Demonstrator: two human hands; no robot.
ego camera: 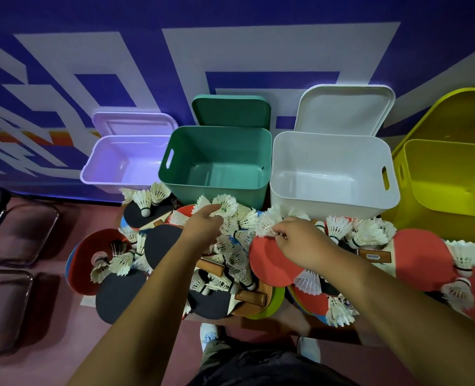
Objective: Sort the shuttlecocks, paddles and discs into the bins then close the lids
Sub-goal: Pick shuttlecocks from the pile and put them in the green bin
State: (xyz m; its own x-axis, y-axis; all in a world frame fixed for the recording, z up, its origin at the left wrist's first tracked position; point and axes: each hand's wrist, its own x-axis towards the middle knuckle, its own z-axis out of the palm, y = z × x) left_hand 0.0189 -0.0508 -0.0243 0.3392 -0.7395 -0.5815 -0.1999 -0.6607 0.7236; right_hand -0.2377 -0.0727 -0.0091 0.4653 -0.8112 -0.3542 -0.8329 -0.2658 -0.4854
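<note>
A person's left hand (202, 222) reaches a feather shuttlecock (225, 205) on top of the pile, just in front of the open green bin (216, 140). I cannot tell whether its fingers grip it. The cork faces the camera and the long axis runs away toward the bin. The right hand (299, 239) pinches a second shuttlecock (267, 225) by its skirt. Both are probably featherlight and crushable, so the cork looks the safer hold.

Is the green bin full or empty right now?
Empty: the green bin shows its bare floor, and its lid stands open behind it.
</note>
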